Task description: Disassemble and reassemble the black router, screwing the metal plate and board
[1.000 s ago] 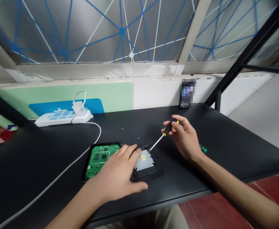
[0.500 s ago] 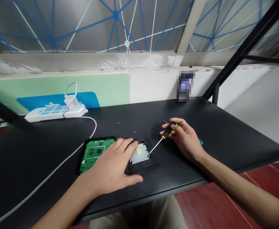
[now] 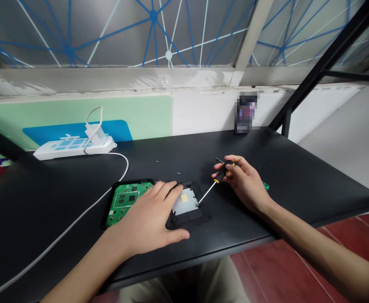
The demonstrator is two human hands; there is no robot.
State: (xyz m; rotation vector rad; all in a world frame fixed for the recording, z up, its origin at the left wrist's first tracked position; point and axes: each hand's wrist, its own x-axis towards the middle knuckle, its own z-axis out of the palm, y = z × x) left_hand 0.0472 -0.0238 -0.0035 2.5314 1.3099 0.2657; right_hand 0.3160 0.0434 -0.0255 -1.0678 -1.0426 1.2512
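My right hand (image 3: pixel 242 181) is closed around the black and yellow handle of a screwdriver (image 3: pixel 208 192). The screwdriver slants down to the left, its tip at the right edge of a silver metal plate (image 3: pixel 189 205) with a small yellow pad. That plate lies on a black plastic cover (image 3: pixel 195 219). My left hand (image 3: pixel 149 216) rests palm down with its fingers spread, the fingertips on the left side of the cover and plate. Beneath and left of this hand is a green circuit board (image 3: pixel 120 206) in a black casing, partly hidden.
A white power strip (image 3: pixel 48 150) with a plugged-in charger stands at the back left of the black table (image 3: pixel 159 149). Its white cable (image 3: pixel 77 227) runs to the front left. A blurred phone (image 3: pixel 245 113) leans on the wall. Small screws and a green-handled tool (image 3: pixel 266 185) lie about.
Both hands hold nearly the same pose. The screwdriver tip stays at the plate's right edge; the whole view has shifted very slightly.
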